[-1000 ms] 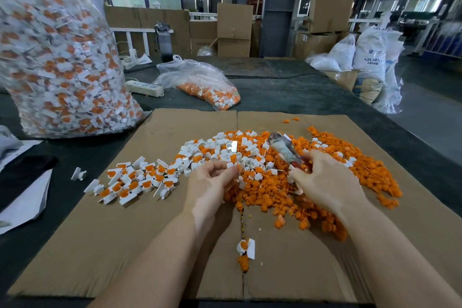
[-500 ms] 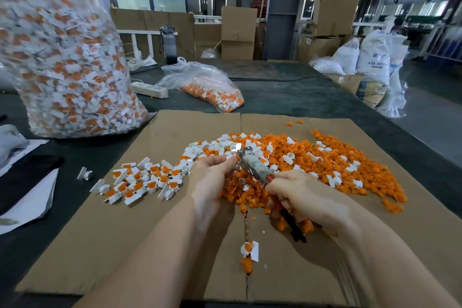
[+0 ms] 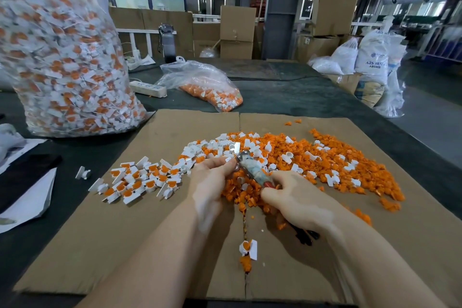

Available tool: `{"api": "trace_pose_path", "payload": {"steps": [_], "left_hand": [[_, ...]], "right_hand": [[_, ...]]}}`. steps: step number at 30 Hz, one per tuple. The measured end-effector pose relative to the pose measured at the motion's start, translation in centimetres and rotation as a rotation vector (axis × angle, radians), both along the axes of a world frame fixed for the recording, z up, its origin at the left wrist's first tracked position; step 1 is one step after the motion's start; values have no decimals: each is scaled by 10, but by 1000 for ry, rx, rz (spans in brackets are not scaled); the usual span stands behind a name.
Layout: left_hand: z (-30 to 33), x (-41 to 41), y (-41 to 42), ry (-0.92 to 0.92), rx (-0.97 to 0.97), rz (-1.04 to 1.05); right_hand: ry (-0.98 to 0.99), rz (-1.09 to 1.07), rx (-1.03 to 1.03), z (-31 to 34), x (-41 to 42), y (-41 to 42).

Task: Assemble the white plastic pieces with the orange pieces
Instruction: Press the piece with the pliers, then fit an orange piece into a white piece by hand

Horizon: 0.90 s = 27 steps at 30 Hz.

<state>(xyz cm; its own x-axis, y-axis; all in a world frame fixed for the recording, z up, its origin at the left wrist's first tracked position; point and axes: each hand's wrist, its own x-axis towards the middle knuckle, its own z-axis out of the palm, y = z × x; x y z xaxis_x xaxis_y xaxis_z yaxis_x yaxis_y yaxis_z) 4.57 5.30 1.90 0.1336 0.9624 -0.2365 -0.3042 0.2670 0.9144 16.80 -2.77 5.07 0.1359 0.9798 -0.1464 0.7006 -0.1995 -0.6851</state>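
A heap of loose orange pieces point(image 3: 332, 170) mixed with white plastic pieces point(image 3: 215, 146) lies on the cardboard sheet point(image 3: 125, 245). To its left is a spread of joined white-and-orange pieces point(image 3: 140, 180). My right hand point(image 3: 297, 200) grips a pliers-like tool point(image 3: 252, 172) by its handles, its metal jaws pointing up-left. My left hand point(image 3: 210, 180) pinches a small piece at the tool's jaws; the piece itself is mostly hidden by my fingers. One joined piece point(image 3: 248, 249) lies alone near me on the cardboard seam.
A big clear bag of joined pieces point(image 3: 62, 62) stands at the left on the dark table point(image 3: 287, 100). A smaller bag of orange and white pieces point(image 3: 207, 85), a power strip point(image 3: 148, 88) and a dark bottle point(image 3: 168, 42) lie behind. White paper point(image 3: 27, 197) is at far left.
My right hand has drawn back toward me and swung the tool so its jaws meet my left hand's fingertips. In the last half second both hands stay almost still.
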Motion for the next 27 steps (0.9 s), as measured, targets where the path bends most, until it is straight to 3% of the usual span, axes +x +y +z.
{"api": "trace_pose_path", "payload": {"steps": [10, 16, 23, 25, 27], "left_hand": [[-14, -2, -4, 80, 90, 5], [-28, -11, -8, 464, 410, 16], [-38, -9, -7, 557, 504, 31], [-39, -9, -6, 553, 508, 19], [-39, -10, -6, 552, 520, -10]], "right_hand": [[-94, -163, 189, -21, 17, -4], [-597, -424, 202, -33, 51, 3], [-879, -422, 120, -47, 62, 7], [-902, -412, 246, -46, 51, 8], [-737, -264, 481, -47, 32, 12]]}}
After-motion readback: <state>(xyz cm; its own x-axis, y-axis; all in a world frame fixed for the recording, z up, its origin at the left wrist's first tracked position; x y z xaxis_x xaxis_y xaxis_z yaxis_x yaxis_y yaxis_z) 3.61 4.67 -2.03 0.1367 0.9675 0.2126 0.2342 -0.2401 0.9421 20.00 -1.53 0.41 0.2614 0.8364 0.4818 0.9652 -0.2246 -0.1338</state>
